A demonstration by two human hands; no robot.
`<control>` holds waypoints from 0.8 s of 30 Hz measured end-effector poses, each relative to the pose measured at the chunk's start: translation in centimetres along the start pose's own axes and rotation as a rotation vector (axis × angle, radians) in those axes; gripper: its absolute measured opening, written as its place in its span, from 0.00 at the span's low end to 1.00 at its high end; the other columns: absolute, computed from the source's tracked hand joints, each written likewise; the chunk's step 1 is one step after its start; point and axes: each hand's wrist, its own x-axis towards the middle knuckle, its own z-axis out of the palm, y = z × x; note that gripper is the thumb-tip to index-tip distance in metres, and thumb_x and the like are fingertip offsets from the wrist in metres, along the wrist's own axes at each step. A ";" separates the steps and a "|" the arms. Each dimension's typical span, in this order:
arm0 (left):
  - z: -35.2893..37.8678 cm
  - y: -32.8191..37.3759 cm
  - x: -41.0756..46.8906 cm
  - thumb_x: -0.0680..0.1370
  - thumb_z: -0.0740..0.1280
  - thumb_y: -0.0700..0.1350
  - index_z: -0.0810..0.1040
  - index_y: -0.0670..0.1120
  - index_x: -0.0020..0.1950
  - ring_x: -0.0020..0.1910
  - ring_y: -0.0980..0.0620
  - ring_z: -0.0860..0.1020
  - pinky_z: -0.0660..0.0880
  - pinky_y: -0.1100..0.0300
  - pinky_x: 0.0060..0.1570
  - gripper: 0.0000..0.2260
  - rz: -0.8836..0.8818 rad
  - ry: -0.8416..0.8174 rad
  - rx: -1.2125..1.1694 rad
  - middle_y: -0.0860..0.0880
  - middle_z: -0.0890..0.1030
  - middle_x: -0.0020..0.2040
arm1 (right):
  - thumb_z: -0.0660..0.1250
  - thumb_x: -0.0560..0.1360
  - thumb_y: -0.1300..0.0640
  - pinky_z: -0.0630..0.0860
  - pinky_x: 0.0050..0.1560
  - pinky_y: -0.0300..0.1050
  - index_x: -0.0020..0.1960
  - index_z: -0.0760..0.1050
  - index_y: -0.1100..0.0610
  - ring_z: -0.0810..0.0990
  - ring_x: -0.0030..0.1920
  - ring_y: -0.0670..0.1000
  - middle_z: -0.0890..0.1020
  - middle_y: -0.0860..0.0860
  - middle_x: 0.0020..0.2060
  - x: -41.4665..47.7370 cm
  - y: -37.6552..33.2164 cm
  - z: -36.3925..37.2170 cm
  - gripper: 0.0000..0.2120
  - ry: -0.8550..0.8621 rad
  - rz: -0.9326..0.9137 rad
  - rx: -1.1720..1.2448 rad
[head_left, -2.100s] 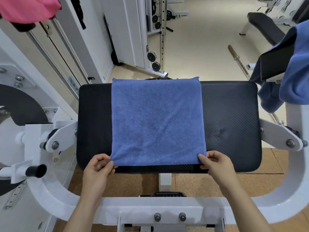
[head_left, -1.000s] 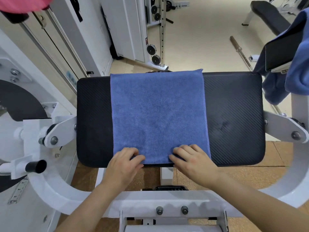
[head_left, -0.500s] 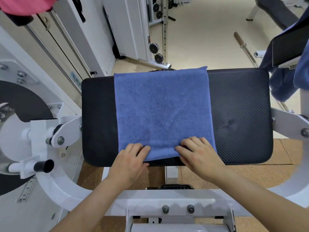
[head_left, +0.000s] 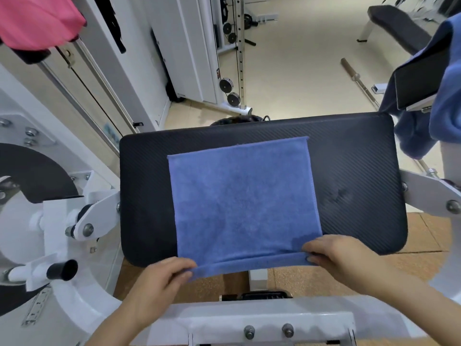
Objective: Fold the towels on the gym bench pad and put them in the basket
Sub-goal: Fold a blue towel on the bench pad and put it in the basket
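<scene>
White machine frame [head_left: 262, 320] directly beneath both wrists, curving up on either side.

Black bench pad [head_left: 349, 158] straight ahead of the hands, broad from side to side, reaching well out past each hand.

Blue towel [head_left: 244, 201] flat on the middle of the pad, between the hands and stretching away from them. Close to square, a little longer along the line running away from the hands. Far edge short of the pad's far edge and slanted, its right corner farther off than its left. Near edge hanging off the pad's near rim, doubled into a narrow band between the two hands.

More blue cloth [head_left: 446, 96] draped high, well beyond the right hand. Pink cloth [head_left: 37, 21] far up beyond the left hand.

Left hand [head_left: 154, 283] at the towel's near left corner, off the pad's rim: fingers curled, thumb on top, pinching the corner of the band.

Right hand [head_left: 341, 255] at the near right corner, over the pad's near rim: fingers curled around the end of the band, gripping it.
</scene>
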 end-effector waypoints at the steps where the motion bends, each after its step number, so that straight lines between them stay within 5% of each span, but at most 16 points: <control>1: -0.6 0.4 0.4 0.76 0.71 0.42 0.81 0.62 0.42 0.43 0.60 0.79 0.74 0.68 0.42 0.13 -0.077 0.023 -0.071 0.63 0.81 0.43 | 0.66 0.77 0.54 0.73 0.43 0.39 0.50 0.79 0.47 0.79 0.42 0.43 0.81 0.41 0.40 0.3 0.1 -0.9 0.05 -0.071 0.062 0.086; 3: -2.1 1.2 1.8 0.72 0.74 0.39 0.83 0.63 0.40 0.40 0.60 0.80 0.75 0.69 0.40 0.16 -0.179 0.123 -0.177 0.60 0.83 0.38 | 0.69 0.75 0.59 0.74 0.45 0.36 0.48 0.81 0.48 0.79 0.41 0.41 0.82 0.41 0.39 1.3 0.8 -3.1 0.06 -0.134 0.168 0.320; 8: -6.6 2.0 7.8 0.75 0.71 0.36 0.84 0.58 0.49 0.50 0.62 0.80 0.75 0.64 0.53 0.16 -0.193 0.332 -0.268 0.59 0.84 0.47 | 0.70 0.73 0.66 0.75 0.46 0.40 0.42 0.83 0.54 0.79 0.41 0.43 0.85 0.49 0.41 5.8 1.4 -8.3 0.08 0.292 0.298 0.789; 10: -7.7 2.5 10.4 0.76 0.70 0.36 0.83 0.54 0.53 0.50 0.62 0.79 0.74 0.65 0.52 0.13 -0.195 0.426 -0.312 0.57 0.83 0.51 | 0.69 0.74 0.63 0.75 0.46 0.41 0.44 0.83 0.53 0.80 0.44 0.44 0.85 0.47 0.42 8.1 1.4 -9.6 0.06 0.442 0.336 0.737; 13: -8.1 3.2 13.8 0.74 0.72 0.37 0.82 0.55 0.45 0.42 0.66 0.79 0.74 0.69 0.46 0.11 -0.201 0.551 -0.356 0.55 0.83 0.46 | 0.68 0.75 0.60 0.75 0.46 0.42 0.48 0.82 0.53 0.79 0.46 0.47 0.83 0.46 0.45 10.9 1.6 -10.2 0.05 0.578 0.423 0.660; 17: -7.8 2.3 15.9 0.74 0.72 0.40 0.80 0.56 0.42 0.43 0.58 0.80 0.73 0.66 0.45 0.10 -0.249 0.563 -0.252 0.56 0.83 0.42 | 0.65 0.76 0.59 0.73 0.50 0.44 0.49 0.80 0.52 0.78 0.48 0.47 0.82 0.46 0.45 12.7 2.1 -9.8 0.06 0.616 0.438 0.458; 24: -8.5 2.8 16.8 0.78 0.68 0.42 0.79 0.49 0.47 0.41 0.59 0.76 0.66 0.69 0.39 0.02 -0.226 0.518 -0.016 0.57 0.79 0.40 | 0.61 0.78 0.58 0.72 0.47 0.49 0.52 0.77 0.55 0.78 0.49 0.54 0.81 0.50 0.48 13.7 2.5 -8.8 0.07 0.633 0.429 0.207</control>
